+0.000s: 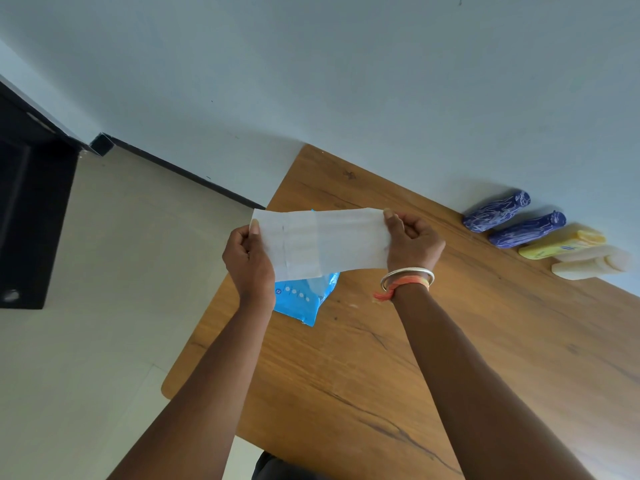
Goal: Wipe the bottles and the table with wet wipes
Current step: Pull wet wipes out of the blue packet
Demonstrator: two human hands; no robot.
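Note:
A white wet wipe (320,242) is stretched flat in the air above the wooden table (381,358). My left hand (247,259) pinches its left edge and my right hand (414,242) pinches its right edge. Below the wipe lies a blue wipes pack (304,299), partly hidden by it. Along the wall at the table's far right stand two dark blue bottles (497,211) (528,230), a yellow bottle (561,245) and a cream-white bottle (588,266).
The table's far side is against a pale wall (346,81). To the left is a light tiled floor (104,271) with a black cabinet (31,220) at the far left. The table's rounded corner (169,389) is near my left forearm.

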